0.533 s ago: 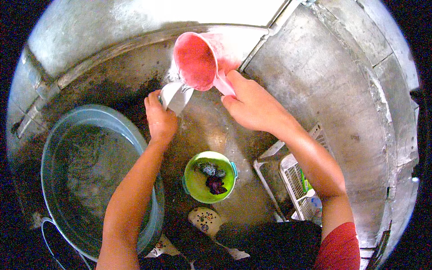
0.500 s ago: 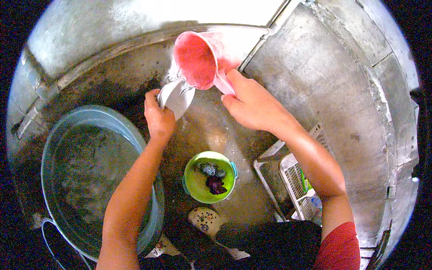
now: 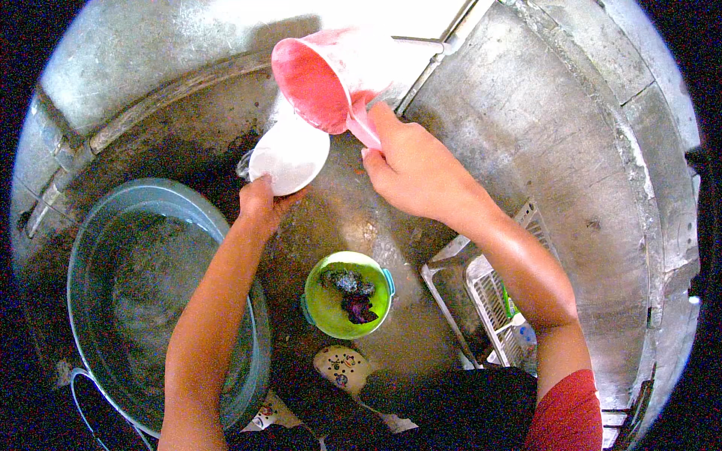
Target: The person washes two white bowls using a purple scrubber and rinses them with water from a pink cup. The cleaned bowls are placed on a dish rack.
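Note:
My right hand (image 3: 417, 169) is wrapped round the handle of a pink plastic dipper (image 3: 308, 83), whose mouth is tilted down and to the left. Just below its rim, my left hand (image 3: 259, 207) grips a white bowl (image 3: 289, 159) by its lower edge, with its pale face turned up. Clear water (image 3: 244, 164) runs off the bowl's left side. Between my forearms, a small green basin (image 3: 323, 319) stands on the floor. In it lie a grey scouring pad (image 3: 346, 282) and a dark purple wad (image 3: 359, 308).
A large blue-green tub (image 3: 79, 301) with water in it stands at the left, partly behind my left forearm. On the right is a white plastic rack (image 3: 481, 282) holding small items. My patterned shoe (image 3: 342, 366) is close below the green basin. A pipe (image 3: 180, 86) runs along the far wall.
The white bowl has turned from edge-on to face up, and my left hand has shifted lower on it. The pink dipper has moved slightly left and up.

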Motion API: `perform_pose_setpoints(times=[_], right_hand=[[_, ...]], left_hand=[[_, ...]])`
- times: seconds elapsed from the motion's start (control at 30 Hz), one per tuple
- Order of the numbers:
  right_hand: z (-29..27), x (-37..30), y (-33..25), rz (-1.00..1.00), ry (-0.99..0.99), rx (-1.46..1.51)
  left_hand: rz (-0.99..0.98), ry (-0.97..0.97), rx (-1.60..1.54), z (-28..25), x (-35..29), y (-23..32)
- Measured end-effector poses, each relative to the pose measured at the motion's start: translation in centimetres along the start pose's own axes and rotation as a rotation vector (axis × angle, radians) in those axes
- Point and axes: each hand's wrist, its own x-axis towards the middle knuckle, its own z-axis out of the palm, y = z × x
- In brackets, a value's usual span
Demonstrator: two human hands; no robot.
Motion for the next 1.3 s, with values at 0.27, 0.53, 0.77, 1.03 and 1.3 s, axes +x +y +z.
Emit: perform_pose_setpoints(times=[0.27, 0.53, 0.77, 1.03, 1.3], right_hand=[[1.2, -0.5, -3.2, -0.114, -0.031, -0.205], [4.1, 0.0, -11.8, -0.754, -0.120, -0.058], [7.6, 2.1, -17.8, -0.896, 0.183, 0.052], [6.2, 5.3, -3.5, 0.410, 0.119, 0.442], [12.0, 4.6, 5.3, 0.528, -0.480, 1.685]], left_hand=[[0.211, -0.350, 0.076, -6.0, 6.6, -3.5], [-0.228, -0.580, -0.135, -7.0, 6.5, -1.3], [-0.771, -0.867, -0.423, -5.0, 2.5, -0.3], [-0.596, -0.510, -0.427, -2.1, 0.3, -0.2], [0.015, -0.230, 0.164, 1.2, -2.5, -0.9]])
